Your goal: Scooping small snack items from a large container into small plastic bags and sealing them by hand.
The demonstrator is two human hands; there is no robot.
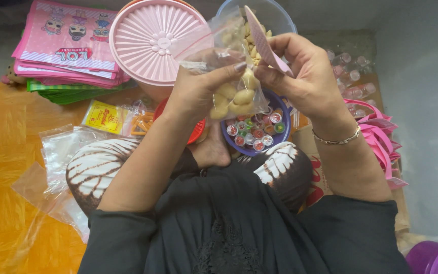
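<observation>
My left hand [201, 89] pinches a small clear plastic bag [229, 66] filled with pale yellow snack pieces, held up in front of me. My right hand [305, 76] grips a pink card [264, 43] at the top of that bag, touching its opening. Under both hands sits a purple bowl [280, 134] of small colourful round cups. A bracelet circles my right wrist.
A pink ribbed round lid [153, 40] and a clear tub of snacks [275, 18] lie ahead. Pink printed bags [67, 45] are stacked far left. Clear plastic bags [62, 152] lie on the orange mat. Pink ribbon strips [381, 137] and small bottles [353, 76] are right.
</observation>
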